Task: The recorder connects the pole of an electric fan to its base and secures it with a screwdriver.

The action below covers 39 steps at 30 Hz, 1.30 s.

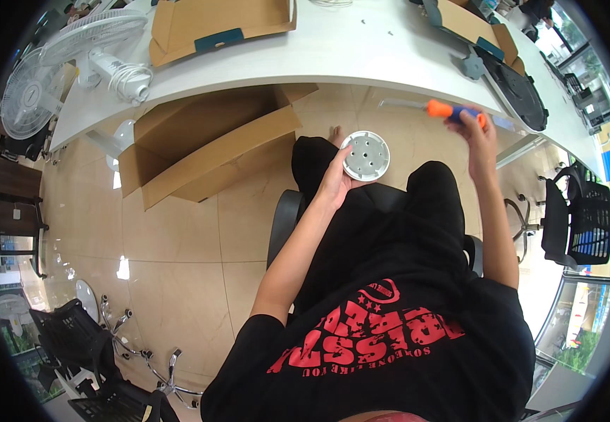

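A round white disc-shaped part (366, 167) with several holes in its grey face is held by its left edge in my left hand (334, 181), above my lap. My right hand (475, 137) grips a screwdriver (440, 109) by its orange and blue handle. Its shaft points left, over the gap between my knees and the table, apart from the disc. Whether anything sits on the screwdriver's tip is too small to tell.
An open cardboard box (213, 165) stands on the floor at left. On the white table (305, 56) lie a cardboard tray (224, 28), a fan part with coiled cable (128, 81), a grey knob (472, 65) and a black round base (519, 91). Office chairs (579, 214) stand around.
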Tool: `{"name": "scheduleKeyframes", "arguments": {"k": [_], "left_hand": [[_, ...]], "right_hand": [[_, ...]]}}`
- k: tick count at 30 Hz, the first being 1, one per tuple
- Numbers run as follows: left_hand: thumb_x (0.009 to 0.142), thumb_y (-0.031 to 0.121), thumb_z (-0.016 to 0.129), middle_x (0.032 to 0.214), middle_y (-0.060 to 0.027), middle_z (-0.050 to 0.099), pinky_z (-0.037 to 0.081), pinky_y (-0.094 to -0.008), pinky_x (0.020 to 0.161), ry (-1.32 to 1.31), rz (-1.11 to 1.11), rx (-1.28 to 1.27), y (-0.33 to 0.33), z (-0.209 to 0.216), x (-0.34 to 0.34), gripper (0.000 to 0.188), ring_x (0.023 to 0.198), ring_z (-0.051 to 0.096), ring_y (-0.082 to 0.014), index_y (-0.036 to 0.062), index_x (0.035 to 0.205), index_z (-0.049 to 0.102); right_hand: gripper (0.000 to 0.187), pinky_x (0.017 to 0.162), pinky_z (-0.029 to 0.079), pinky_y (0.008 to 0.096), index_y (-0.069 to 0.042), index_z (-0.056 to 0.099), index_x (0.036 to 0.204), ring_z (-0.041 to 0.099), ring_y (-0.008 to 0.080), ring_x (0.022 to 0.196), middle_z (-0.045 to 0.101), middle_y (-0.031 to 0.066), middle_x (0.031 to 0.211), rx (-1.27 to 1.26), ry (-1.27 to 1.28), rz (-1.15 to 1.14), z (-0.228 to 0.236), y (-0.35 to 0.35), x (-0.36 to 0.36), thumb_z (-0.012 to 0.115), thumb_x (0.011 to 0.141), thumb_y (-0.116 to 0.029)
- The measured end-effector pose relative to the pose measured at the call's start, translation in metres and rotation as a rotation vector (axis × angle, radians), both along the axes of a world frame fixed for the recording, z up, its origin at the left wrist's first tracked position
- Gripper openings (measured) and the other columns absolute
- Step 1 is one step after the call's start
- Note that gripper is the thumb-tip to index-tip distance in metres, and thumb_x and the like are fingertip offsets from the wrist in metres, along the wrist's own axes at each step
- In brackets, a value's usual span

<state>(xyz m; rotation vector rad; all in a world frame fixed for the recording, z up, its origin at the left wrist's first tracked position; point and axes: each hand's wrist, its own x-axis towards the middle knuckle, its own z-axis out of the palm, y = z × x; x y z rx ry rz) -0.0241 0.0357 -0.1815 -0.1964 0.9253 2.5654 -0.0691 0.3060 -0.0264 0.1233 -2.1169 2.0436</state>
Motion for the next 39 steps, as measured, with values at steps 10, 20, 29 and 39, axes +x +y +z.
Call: {"name": "scheduleKeyframes", "arguments": {"k": [10, 20, 29, 39], "left_hand": [[0.106, 0.032, 0.050, 0.137, -0.0178, 0.058, 0.063, -0.0493, 0.090, 0.009, -0.097, -0.066, 0.029, -0.002, -0.013, 0.051, 0.118, 0.067, -0.0297, 0.0018, 0.147, 0.042], [0.108, 0.029, 0.049, 0.137, -0.0174, 0.058, 0.063, -0.0505, 0.091, 0.075, -0.211, -0.087, 0.047, 0.002, -0.018, 0.049, 0.119, 0.066, -0.0297, 0.0008, 0.147, 0.039], [0.108, 0.031, 0.050, 0.135, -0.0192, 0.057, 0.064, -0.0470, 0.089, 0.087, -0.245, -0.093, 0.052, 0.005, -0.017, 0.051, 0.118, 0.067, -0.0278, -0.0034, 0.144, 0.039], [0.108, 0.031, 0.050, 0.138, -0.0174, 0.056, 0.063, -0.0513, 0.092, 0.099, -0.266, -0.110, 0.053, 0.005, -0.019, 0.052, 0.120, 0.065, -0.0300, 0.0003, 0.147, 0.038]], "right_hand": [[0.027, 0.079, 0.058, 0.0297, 0.003, 0.059, 0.114, 0.073, 0.0201, 0.086, 0.067, 0.0135, 0.100, 0.166, -0.075, -0.075, -0.030, 0.001, 0.038, 0.070, 0.094, -0.011], [0.027, 0.084, 0.060, 0.0301, 0.005, 0.060, 0.113, 0.069, 0.0181, 0.090, 0.061, 0.0131, 0.102, 0.217, -0.026, -0.173, -0.035, 0.009, 0.058, 0.072, 0.093, -0.009], [0.028, 0.083, 0.059, 0.0290, 0.005, 0.060, 0.113, 0.069, 0.0172, 0.089, 0.062, 0.0117, 0.101, 0.267, 0.028, -0.202, -0.031, 0.011, 0.067, 0.072, 0.092, -0.010], [0.028, 0.078, 0.056, 0.0269, 0.005, 0.061, 0.113, 0.071, 0.0166, 0.088, 0.065, 0.0109, 0.097, 0.280, 0.046, -0.197, -0.033, 0.013, 0.067, 0.072, 0.093, -0.011]]}}
